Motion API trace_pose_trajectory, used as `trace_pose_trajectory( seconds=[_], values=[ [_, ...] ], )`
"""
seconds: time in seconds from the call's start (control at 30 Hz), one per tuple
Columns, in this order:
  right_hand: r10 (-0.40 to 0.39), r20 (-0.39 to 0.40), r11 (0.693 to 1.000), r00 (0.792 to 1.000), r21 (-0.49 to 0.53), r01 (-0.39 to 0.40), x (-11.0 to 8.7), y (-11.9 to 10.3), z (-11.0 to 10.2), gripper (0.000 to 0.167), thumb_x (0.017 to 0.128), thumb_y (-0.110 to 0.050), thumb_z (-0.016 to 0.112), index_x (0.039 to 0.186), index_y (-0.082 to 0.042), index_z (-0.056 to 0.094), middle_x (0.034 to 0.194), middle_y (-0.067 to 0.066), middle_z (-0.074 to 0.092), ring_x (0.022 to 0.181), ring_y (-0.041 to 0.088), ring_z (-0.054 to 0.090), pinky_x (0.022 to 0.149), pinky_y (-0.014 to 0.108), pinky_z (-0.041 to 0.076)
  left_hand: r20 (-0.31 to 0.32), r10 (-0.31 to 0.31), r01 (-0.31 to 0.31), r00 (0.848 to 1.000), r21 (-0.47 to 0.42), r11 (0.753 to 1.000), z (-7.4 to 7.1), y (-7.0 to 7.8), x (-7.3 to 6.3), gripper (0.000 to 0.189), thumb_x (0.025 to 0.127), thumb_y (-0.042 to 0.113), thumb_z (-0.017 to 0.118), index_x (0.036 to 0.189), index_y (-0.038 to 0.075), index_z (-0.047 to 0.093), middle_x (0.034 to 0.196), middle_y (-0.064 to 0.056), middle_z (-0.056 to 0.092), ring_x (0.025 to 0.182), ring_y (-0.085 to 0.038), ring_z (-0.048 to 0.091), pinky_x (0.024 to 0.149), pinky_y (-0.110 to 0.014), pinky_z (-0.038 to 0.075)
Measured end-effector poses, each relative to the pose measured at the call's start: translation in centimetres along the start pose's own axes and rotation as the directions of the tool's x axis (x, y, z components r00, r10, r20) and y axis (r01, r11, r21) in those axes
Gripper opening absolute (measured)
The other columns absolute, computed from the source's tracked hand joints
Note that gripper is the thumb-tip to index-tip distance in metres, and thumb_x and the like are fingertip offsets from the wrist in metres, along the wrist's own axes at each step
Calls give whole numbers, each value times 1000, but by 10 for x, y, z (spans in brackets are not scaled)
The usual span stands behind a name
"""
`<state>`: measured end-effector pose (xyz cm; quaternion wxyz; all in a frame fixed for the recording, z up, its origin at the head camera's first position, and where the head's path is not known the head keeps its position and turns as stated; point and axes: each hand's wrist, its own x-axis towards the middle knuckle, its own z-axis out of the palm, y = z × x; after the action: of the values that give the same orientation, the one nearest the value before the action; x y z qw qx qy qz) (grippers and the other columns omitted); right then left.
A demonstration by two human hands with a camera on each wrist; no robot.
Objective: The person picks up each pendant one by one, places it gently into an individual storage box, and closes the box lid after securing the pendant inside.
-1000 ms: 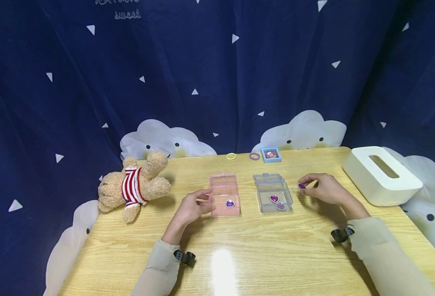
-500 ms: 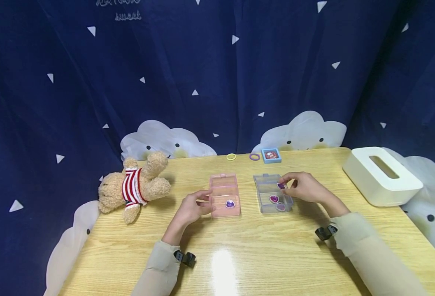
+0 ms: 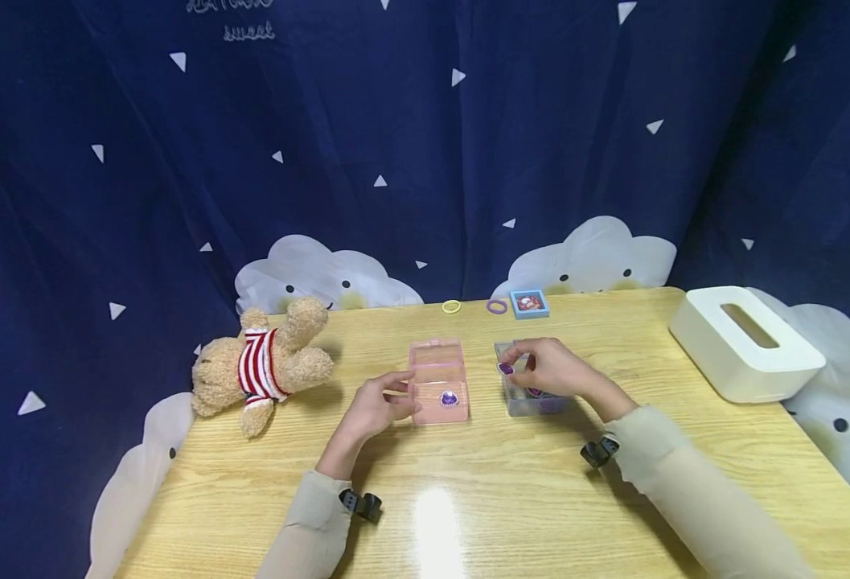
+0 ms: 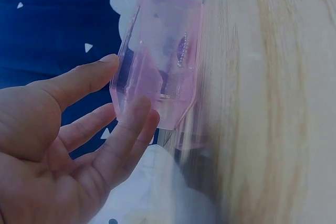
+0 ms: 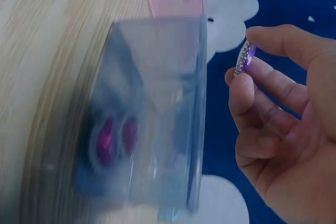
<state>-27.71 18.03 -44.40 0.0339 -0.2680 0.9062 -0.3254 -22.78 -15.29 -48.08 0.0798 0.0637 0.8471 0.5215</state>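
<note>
My right hand (image 3: 551, 366) pinches a purple gem with a silvery beaded rim (image 5: 245, 59) between thumb and fingertips. It holds the gem above the open blue-grey clear plastic box (image 3: 517, 408), covering part of that box in the head view. Inside the box, the right wrist view shows a magenta gem (image 5: 107, 142) beside a second gem (image 5: 129, 135), both blurred through the wall. To the left stands an open pink clear box (image 3: 428, 414) with one purple gem (image 3: 449, 399) in it. At its left side, my left hand (image 3: 375, 408) touches it with relaxed, spread fingers.
A teddy bear in a striped shirt (image 3: 258, 366) lies at the left. Along the back edge are a yellow ring (image 3: 451, 301), a purple ring (image 3: 497, 301) and a blue-framed square (image 3: 529, 314). A white tissue box (image 3: 728, 354) stands at the right.
My right hand has moved left with the purple gem, from the table right of the blue-grey box to over the box's left side. The left hand has stayed at the pink box.
</note>
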Motion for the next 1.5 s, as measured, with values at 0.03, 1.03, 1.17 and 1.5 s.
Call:
trace_pose_trajectory(
  seconds=[0.03, 1.03, 1.17, 1.5],
  values=[
    [-5, 6, 1000, 1000, 2, 5, 2, -3, 2, 25, 83, -20, 78, 108, -17, 74, 95, -2, 73, 55, 5, 52, 49, 23, 45, 0, -2, 2, 1000, -3, 1000, 0, 0, 0, 59, 85, 13, 79, 141, 9, 58, 124, -20, 65, 108, -34, 68, 82, -37, 60],
    [-159, 153, 986, 975, -24, 164, 52, -37, 61, 19, 84, -19, 77, 103, -16, 75, 101, -5, 75, 73, 6, 60, 68, 21, 50, -7, -6, 6, 1000, 12, 1000, 0, -2, 1, 60, 84, 14, 80, 140, 9, 58, 122, -18, 66, 107, -33, 69, 84, -38, 60],
    [-143, 172, 988, 975, -38, 152, 54, -36, 67, 20, 83, -18, 77, 103, -17, 75, 99, -6, 75, 76, 8, 60, 71, 24, 50, -5, -10, 10, 1000, 8, 1000, 0, -2, 2, 59, 85, 13, 79, 140, 9, 58, 122, -19, 66, 107, -33, 68, 83, -38, 60],
    [-122, 194, 989, 973, -56, 135, 55, -38, 75, 21, 82, -17, 79, 103, -16, 76, 96, -1, 77, 87, 16, 73, 78, 27, 56, 2, -8, 8, 1000, -27, 1000, 0, -2, 1, 60, 84, 11, 80, 140, 9, 58, 123, -20, 66, 108, -36, 68, 81, -39, 61]
  ],
)
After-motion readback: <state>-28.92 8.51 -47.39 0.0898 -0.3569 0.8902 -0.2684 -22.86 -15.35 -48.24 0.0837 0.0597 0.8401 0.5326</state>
